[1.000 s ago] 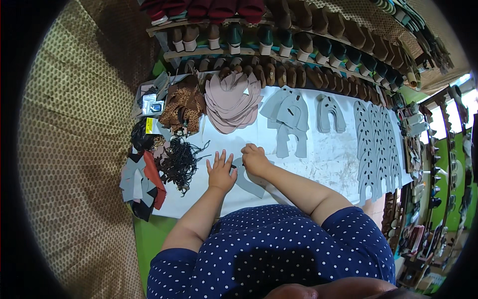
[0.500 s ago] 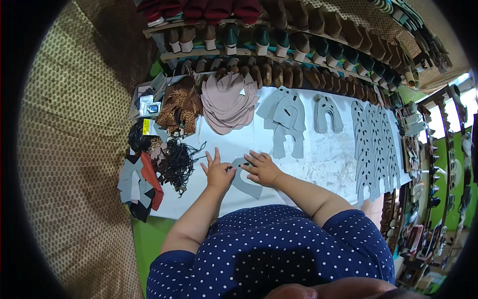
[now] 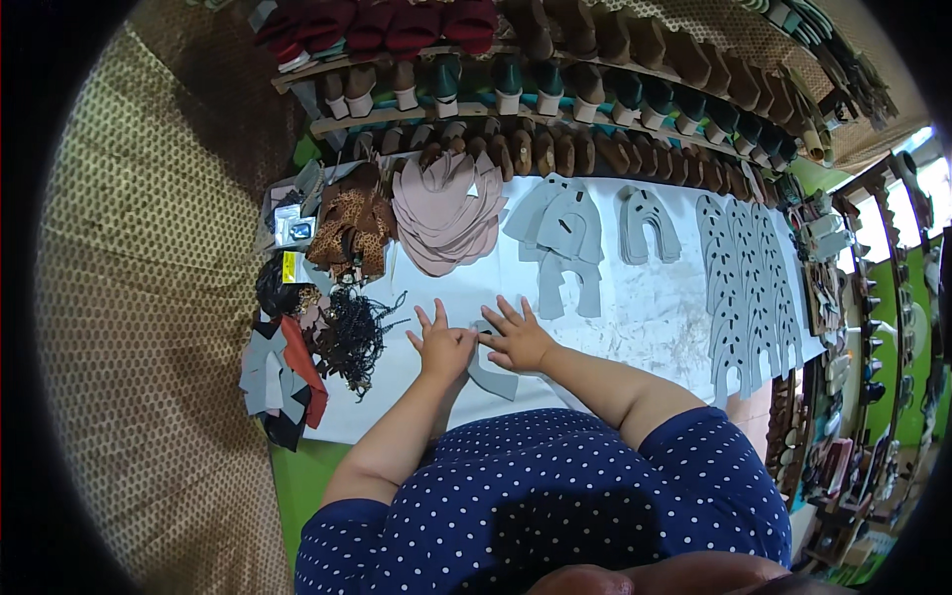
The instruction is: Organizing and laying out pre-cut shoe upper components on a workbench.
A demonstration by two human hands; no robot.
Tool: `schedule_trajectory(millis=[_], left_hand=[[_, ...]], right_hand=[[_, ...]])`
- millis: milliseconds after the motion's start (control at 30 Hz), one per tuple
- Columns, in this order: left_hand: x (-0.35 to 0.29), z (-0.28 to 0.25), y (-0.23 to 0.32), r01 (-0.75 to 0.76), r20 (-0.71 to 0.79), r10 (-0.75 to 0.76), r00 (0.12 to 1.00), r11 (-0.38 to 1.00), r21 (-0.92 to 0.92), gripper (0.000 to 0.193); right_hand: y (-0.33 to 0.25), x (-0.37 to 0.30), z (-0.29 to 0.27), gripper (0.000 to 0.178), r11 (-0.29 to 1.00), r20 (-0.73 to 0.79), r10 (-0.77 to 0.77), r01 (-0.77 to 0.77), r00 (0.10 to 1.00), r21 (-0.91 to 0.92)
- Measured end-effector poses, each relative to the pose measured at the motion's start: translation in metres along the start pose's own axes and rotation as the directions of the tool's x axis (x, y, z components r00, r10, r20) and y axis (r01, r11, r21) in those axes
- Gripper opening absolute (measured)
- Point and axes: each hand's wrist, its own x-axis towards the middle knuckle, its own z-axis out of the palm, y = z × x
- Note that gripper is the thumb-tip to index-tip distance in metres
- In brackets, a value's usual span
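A curved grey cut shoe piece (image 3: 493, 381) lies on the white tabletop in front of me, its upper end partly covered by my fingers. My left hand (image 3: 441, 347) is at the piece's left side, thumb and forefinger closed together at its upper edge while the other fingers fan out. From the right, my right hand (image 3: 523, 340) rests over the same end, fingers stretched and spread, their tips close to the left hand's. Whatever small thing lies between the fingertips is too hidden to make out.
Stacked pink pieces (image 3: 446, 233), grey pieces (image 3: 565, 233), arched grey pieces (image 3: 650, 226) and rows of grey pieces with black patches (image 3: 744, 288) cover the far and right table. Tangled black cords (image 3: 355, 332) and scraps (image 3: 268, 367) lie left. Shoe racks (image 3: 555, 139) stand behind.
My hands have drawn closer together over the upper end of the grey piece. The black patches seen there before are now mostly covered. The whole view has shifted slightly.
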Motion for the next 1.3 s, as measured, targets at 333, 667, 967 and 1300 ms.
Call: schedule_trajectory(millis=[333,667,967,1300], left_hand=[[-0.012,-0.013,0.007,-0.199,-0.038,0.204,0.978,0.975,0.099,0.025],[0.001,0.003,-0.003,-0.079,-0.068,0.079,0.995,0.997,-0.002,0.013],[0.008,0.007,-0.003,-0.042,-0.036,0.043,0.998,0.999,0.028,0.012],[0.005,0.006,-0.009,-0.035,-0.050,0.035,0.998,0.999,-0.008,0.011]], right_hand=[[0.013,-0.012,0.003,0.047,0.962,-0.224,0.078,-0.014,0.971,0.273],[0.010,-0.007,0.005,0.039,0.975,-0.211,0.091,-0.044,0.973,0.218],[0.009,-0.007,0.006,0.043,0.977,-0.182,0.119,-0.083,0.976,0.197],[0.008,-0.006,0.006,0.045,0.980,-0.190,0.129,-0.095,0.973,0.177]])
